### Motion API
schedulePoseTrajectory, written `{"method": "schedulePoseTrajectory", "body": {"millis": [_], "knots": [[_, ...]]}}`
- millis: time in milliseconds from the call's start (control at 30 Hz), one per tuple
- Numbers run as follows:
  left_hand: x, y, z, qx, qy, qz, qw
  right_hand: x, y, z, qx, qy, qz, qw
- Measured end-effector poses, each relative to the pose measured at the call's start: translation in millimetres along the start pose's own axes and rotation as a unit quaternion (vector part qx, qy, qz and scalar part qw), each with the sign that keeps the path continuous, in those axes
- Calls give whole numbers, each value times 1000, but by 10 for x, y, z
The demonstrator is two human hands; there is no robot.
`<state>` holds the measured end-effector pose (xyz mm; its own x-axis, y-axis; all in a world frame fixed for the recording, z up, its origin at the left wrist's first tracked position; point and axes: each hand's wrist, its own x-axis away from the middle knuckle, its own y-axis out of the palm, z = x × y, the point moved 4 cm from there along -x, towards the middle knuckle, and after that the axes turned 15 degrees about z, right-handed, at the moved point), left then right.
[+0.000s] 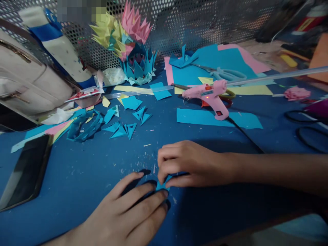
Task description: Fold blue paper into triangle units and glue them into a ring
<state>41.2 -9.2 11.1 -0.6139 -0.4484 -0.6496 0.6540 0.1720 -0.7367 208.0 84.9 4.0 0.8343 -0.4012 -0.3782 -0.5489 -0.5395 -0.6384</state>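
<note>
Hands: from my remote view, the right hand [192, 164] is curled in a pinch on a small blue paper piece [161, 186]; the left hand [135, 208] has its fingers outstretched, their tips at the near left of it.
Blue paper piece: on the blue tabletop [77, 184], between the 2 sets of fingertips, beyond and to the right of the left palm, to the left of the right wrist.
Long axis: what I can see slants from near left to far right; fingers hide the rest, so I cannot confirm the full axis.
Nearer hand: neither, as I judge it; both reach the piece, from opposite sides.
Folded blue pieces [119, 131]: I see a loose cluster beyond the left hand, with a blue paper ring [85, 127] to its left.
Glue gun [207, 94]: pink, beyond the right hand, lying partly over a blue strip [189, 117], nozzle to the left; I see a small red light on its body.
Scissors [228, 74]: pale-blue handles, on the stacked sheets [217, 56] farther back.
Phone [27, 167]: dark screen, at far left.
Writing: I make out a marking on the gun and another on the red-and-white container [310, 22], but can read neither; I can name no brand.
</note>
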Motion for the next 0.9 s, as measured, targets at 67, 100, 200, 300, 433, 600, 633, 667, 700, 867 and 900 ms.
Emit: {"method": "schedulePoseTrajectory", "body": {"millis": [67,100,200,300,433,600,633,667,700,867,900], "knots": [[28,0,10,6,7,16,1000,9,7,-7,-17,-9,1,1000],[40,-1,15,8,12,16,1000,13,10,-9,-26,-10,0,1000],[59,-20,22,12,17,4,1000,16,2,-12,-56,-1,3,998],[62,-67,12,15,1,12,1000,12,-6,-13,-76,25,-6,997],[78,-107,1,18,-20,11,1000,17,-13,-28,-47,35,-3,998],[61,-120,-15,26,-35,21,999,49,-9,-41,15,5,21,1000],[48,-125,-22,26,-36,29,999,54,-8,-37,22,0,26,999],[33,-129,-29,24,-36,34,998,56,-7,-30,32,-3,33,999],[16,-131,-37,19,-36,34,999,55,-10,-20,44,-4,43,998],[-50,-114,-82,2,-46,-24,999,21,-16,-19,75,-4,79,994],[-58,-115,-89,0,-54,-28,998,11,-14,-30,76,-3,81,994]]}}
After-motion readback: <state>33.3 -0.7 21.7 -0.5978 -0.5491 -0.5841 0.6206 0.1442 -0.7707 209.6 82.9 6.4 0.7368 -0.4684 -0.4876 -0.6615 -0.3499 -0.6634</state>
